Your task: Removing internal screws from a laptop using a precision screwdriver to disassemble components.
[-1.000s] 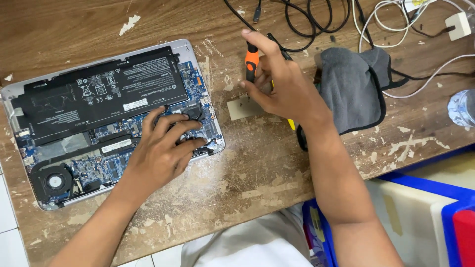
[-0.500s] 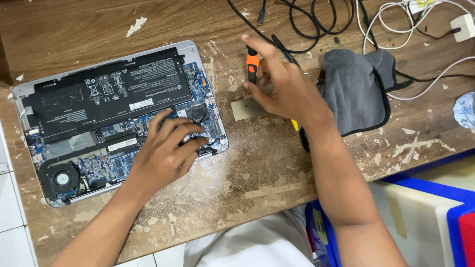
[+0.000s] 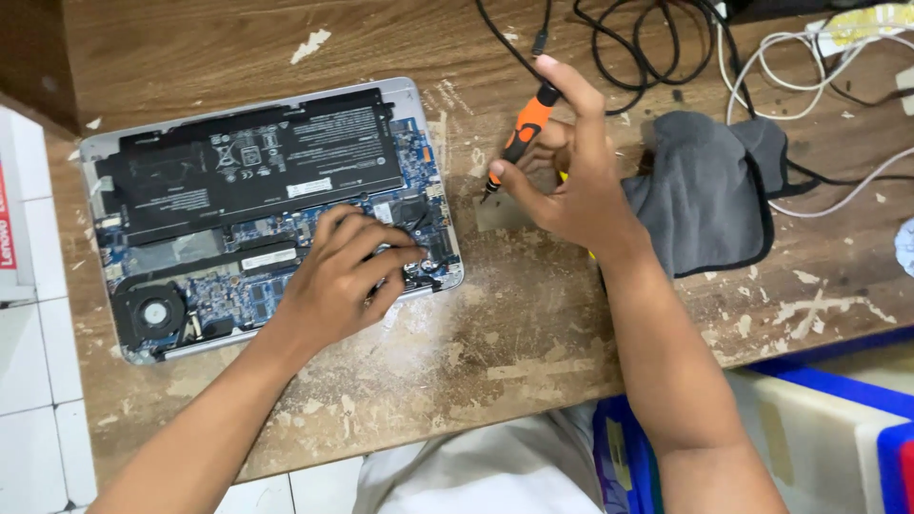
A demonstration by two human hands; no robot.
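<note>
An opened laptop [image 3: 238, 162] lies bottom-up on the worn wooden table [image 3: 533, 324], showing its black battery [image 3: 248, 157], blue circuit board and round fan [image 3: 152, 312]. My left hand [image 3: 343, 276] rests on the board near the laptop's right edge, fingers pressed down on a small part. My right hand [image 3: 566, 171] is raised just right of the laptop and grips an orange and black screwdriver [image 3: 519, 138], tip pointing down at a small pale square pad [image 3: 500, 211] on the table.
A grey cloth [image 3: 709, 200] lies right of my right hand. Black and white cables [image 3: 666, 48] tangle along the far edge. A blue and white box [image 3: 828, 428] stands below the table's near right edge. White floor tiles [image 3: 38, 362] show at the left.
My right hand has lifted the screwdriver more upright, the tip now over the small pad. My left hand stays on the laptop board. The view has shifted slightly.
</note>
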